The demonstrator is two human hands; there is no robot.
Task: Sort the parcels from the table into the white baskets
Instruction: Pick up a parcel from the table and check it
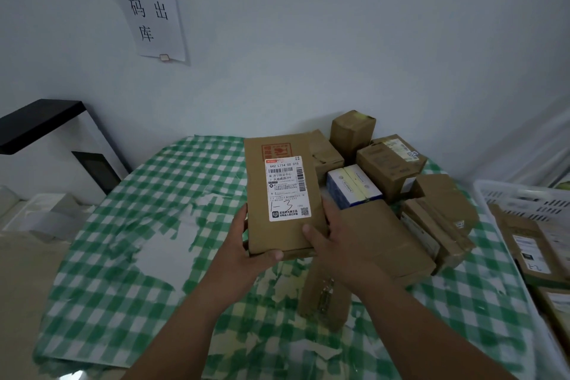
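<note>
Now we are seeing, at the upper left of the frame, a paper notice (147,6) hanging on the wall. Lower down, the worktop (129,225) is wearing a green checked cloth. At centre our left hand (246,248) is gripping the flat brown parcel (282,194) at its near left corner, and our right hand (334,244) is clasping its right edge, label facing up. Further right, more parcels (388,166) are lying piled, and at the right edge a white basket (521,197) is holding boxes.

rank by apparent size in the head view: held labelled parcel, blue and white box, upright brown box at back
1. Held labelled parcel, though nearness inflates it.
2. Blue and white box and upright brown box look alike; unranked.
</note>
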